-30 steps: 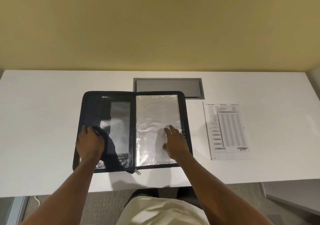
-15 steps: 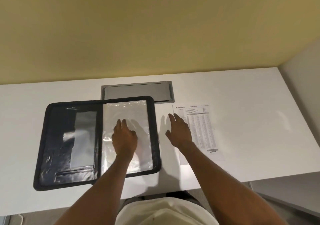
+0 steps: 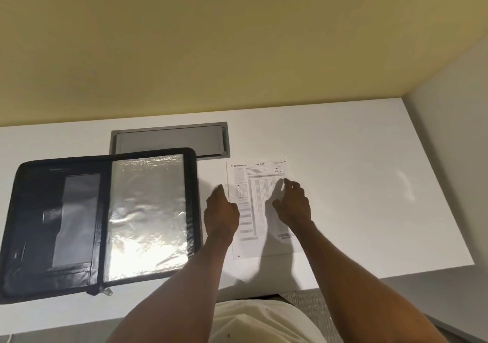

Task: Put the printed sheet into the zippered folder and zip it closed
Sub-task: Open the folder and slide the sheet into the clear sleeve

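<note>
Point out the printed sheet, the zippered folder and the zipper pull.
printed sheet (image 3: 260, 184): head view, on its printed table.
zippered folder (image 3: 79, 210): head view, on its dark left inner panel.
zipper pull (image 3: 107, 291): head view, on the metal tab at the near edge.

glossy plastic sleeve (image 3: 148, 216), matt paper sheet (image 3: 260, 210), smooth white desk (image 3: 356, 184)

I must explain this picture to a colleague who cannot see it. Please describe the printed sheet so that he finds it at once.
Start from the white desk and find the open black zippered folder on its left part. Just right of it, flat on the desk, lies the printed sheet, with the left hand at its left edge and the right hand over it. It is the only loose paper, white with dense small tables.
</note>
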The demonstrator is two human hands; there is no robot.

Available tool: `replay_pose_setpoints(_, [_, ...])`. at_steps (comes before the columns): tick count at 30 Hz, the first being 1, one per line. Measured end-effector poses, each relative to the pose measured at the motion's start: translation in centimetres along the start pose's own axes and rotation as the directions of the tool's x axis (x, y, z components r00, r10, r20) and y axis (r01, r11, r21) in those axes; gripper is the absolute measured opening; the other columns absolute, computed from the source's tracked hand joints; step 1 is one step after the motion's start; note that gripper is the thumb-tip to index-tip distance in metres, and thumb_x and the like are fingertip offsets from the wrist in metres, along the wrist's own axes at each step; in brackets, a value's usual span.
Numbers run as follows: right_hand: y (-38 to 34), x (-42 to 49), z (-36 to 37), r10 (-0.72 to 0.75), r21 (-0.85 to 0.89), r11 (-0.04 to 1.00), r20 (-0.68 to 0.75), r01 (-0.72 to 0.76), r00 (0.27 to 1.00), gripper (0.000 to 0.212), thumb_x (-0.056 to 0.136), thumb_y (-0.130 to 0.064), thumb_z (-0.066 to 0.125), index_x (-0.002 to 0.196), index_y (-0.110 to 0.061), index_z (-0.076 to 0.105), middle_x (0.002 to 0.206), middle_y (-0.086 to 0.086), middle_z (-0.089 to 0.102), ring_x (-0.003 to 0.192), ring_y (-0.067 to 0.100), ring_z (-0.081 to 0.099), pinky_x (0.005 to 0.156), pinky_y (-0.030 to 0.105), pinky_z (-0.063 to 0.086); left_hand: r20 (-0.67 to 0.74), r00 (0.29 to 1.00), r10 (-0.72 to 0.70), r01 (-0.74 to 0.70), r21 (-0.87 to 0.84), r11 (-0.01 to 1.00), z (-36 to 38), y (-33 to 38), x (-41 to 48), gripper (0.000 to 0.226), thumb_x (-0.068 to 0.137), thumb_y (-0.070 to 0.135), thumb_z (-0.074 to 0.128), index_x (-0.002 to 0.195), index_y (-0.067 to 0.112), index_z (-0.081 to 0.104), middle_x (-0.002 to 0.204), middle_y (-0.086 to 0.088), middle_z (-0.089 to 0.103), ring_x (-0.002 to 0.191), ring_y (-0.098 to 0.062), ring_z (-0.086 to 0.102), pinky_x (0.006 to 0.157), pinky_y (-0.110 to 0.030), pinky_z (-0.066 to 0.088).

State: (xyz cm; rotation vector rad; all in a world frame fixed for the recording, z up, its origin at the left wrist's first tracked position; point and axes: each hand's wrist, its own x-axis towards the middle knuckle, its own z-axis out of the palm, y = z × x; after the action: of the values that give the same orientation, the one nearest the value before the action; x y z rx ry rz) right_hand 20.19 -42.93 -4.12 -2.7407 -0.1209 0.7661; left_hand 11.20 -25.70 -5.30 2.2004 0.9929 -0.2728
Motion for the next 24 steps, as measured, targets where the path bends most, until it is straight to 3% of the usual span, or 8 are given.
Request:
replay_pose_setpoints(2, [1.1,0.1,0.1,0.057,0.053,0.997,0.016,-0.058,0.998,0.066,0.091,-0.027,0.063,0.149,-0.014,0.034,0.149,0.010,0.041,0.134,0.033,0.044,0.100,0.044,0.045,0.018,1.000,-0.022,0.022,0.009,1.000,1.1,0.4,-0.5,0.053,0.093,0.012,0.050,0.145,0.020,0.042,0.142,-0.007,0.054,0.118,-0.030,0.061,0.091,-0.047,0.056])
replay_pose_setpoints(5, [2.1,0.1,0.4,0.122,0.154,0.980,0.011,-0.122,0.992,0.054,0.089,-0.025,0.062,0.137,-0.012,0.042,0.137,0.010,0.046,0.129,0.033,0.046,0.096,0.045,0.047,0.007,0.999,-0.052,0.051,0.023,0.998,2.5,0.9,-1.5,0.061,0.093,0.010,0.052,0.151,0.018,0.034,0.144,-0.009,0.053,0.124,-0.031,0.058,0.095,-0.049,0.055])
replay_pose_setpoints(11, [2.9,0.4,1.0,0.159,0.305,0.941,-0.018,-0.146,0.987,0.047,0.087,-0.023,0.065,0.127,-0.007,0.048,0.131,0.013,0.047,0.123,0.033,0.046,0.084,0.039,0.046,-0.072,0.996,-0.051,0.050,-0.012,0.999,4.0,1.9,-2.2,0.068,0.096,0.011,0.057,0.158,0.009,0.027,0.155,-0.014,0.046,0.141,-0.032,0.045,0.110,-0.047,0.047])
replay_pose_setpoints(18, [3.1,0.5,1.8,0.192,0.455,0.878,-0.053,-0.148,0.980,0.031,0.082,-0.025,0.070,0.102,-0.006,0.054,0.108,0.011,0.054,0.104,0.031,0.054,0.077,0.032,0.040,-0.089,0.981,-0.174,0.162,-0.131,0.978,4.6,3.4,-1.6,0.078,0.099,0.016,0.059,0.162,0.009,0.014,0.151,-0.017,0.050,0.140,-0.034,0.045,0.109,-0.046,0.047])
replay_pose_setpoints(21, [3.1,0.4,1.8,0.198,0.491,0.859,-0.057,-0.145,0.979,0.030,0.080,-0.026,0.072,0.096,-0.008,0.054,0.105,0.009,0.055,0.100,0.028,0.054,0.078,0.033,0.044,-0.114,0.967,-0.229,0.208,-0.175,0.962,4.6,4.2,-0.9,0.075,0.097,0.017,0.061,0.159,0.004,0.022,0.146,-0.021,0.053,0.136,-0.037,0.047,0.110,-0.047,0.045])
replay_pose_setpoints(24, [3.2,0.5,1.6,0.183,0.516,0.846,-0.052,-0.131,0.982,0.027,0.080,-0.023,0.072,0.092,-0.012,0.050,0.101,0.009,0.055,0.097,0.027,0.053,0.078,0.032,0.042,-0.103,0.925,-0.365,0.339,-0.205,0.918,4.3,5.0,0.1,0.060,0.092,0.025,0.068,0.143,0.005,0.043,0.132,-0.019,0.061,0.122,-0.037,0.057,0.102,-0.048,0.046])
